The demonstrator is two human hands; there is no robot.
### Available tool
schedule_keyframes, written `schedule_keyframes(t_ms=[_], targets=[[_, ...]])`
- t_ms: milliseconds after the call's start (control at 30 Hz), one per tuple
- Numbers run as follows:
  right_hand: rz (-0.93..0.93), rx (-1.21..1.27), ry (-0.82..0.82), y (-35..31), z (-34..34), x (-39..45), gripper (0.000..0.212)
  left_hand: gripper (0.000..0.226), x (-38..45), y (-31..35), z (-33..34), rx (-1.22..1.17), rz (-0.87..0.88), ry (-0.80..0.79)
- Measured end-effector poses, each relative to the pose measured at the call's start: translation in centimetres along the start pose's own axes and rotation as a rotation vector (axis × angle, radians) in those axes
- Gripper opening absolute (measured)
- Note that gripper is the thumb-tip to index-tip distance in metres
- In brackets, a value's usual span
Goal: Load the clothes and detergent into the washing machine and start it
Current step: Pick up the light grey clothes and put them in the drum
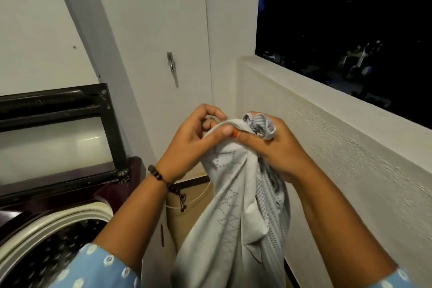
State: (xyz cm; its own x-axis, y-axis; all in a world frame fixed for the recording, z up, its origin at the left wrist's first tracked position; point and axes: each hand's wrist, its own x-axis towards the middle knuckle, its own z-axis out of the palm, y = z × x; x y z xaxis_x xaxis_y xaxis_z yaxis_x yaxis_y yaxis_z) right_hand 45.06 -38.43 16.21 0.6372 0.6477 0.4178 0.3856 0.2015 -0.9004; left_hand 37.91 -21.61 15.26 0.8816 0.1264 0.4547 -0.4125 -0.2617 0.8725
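Grip: my left hand (187,145) and right hand (273,147) both clench the pale garment (233,206)
Risk: its loose tail hangs below my grip; it may miss the drum (58,236) down-left

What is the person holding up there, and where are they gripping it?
A pale grey patterned cloth garment, gripped at its bunched top end by both the left hand and right hand; the rest hangs down.

A home balcony at night: a washing machine (53,217) stands by a low wall (327,128), dark outside.
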Motion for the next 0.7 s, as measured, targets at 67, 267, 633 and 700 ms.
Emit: schedule_keyframes(t_ms=[67,267,633,700], targets=[[-0.025,0.045,0.013,-1.5,-0.6,-0.3,0.011,0.040,-1.2,-1.7,0.3,-0.049,-0.066,-0.073],[-0.114,0.192,0.196,-4.6,-2.1,-0.7,0.019,0.035,-3.6,-7.6,2.8,0.046,-0.173,-0.146],[-0.164,0.308,0.319,-5.7,-4.0,-0.7,0.023,0.057,-2.2,-8.3,2.4,0.080,-0.215,0.064],[-0.093,0.162,0.227,-4.8,-4.5,-0.8,0.041,0.055,-0.2,-5.1,1.1,0.002,-0.106,0.221]])
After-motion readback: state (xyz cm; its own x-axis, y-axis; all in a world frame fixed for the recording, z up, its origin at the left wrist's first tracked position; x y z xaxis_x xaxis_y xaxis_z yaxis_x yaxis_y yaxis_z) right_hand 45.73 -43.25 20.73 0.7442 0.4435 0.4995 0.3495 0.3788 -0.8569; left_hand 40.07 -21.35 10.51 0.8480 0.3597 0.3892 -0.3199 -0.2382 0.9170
